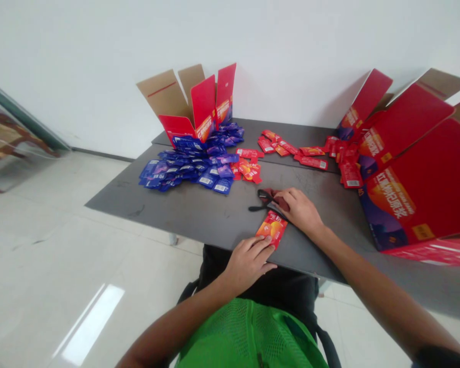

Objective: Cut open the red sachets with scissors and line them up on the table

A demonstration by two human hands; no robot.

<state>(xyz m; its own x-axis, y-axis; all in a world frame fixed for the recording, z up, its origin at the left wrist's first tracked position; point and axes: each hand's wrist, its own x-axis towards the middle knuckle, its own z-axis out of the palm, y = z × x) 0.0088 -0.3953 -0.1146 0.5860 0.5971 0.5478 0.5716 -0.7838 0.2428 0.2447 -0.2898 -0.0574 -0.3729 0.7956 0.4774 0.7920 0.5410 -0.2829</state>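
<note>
Head view: right hand [297,210] gripped black scissors [269,202] just beside a red sachet [272,229], pressed flat under the open left hand [249,263] at the gray table's [157,214] near edge; blue sachets [187,171] lay beyond the grip.

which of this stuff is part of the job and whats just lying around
Being worked on:
red sachet under the left hand
black hand tool, maybe scissors, in the right hand

Just lying about:
blue sachet pile
loose red sachets
open red cartons
</note>
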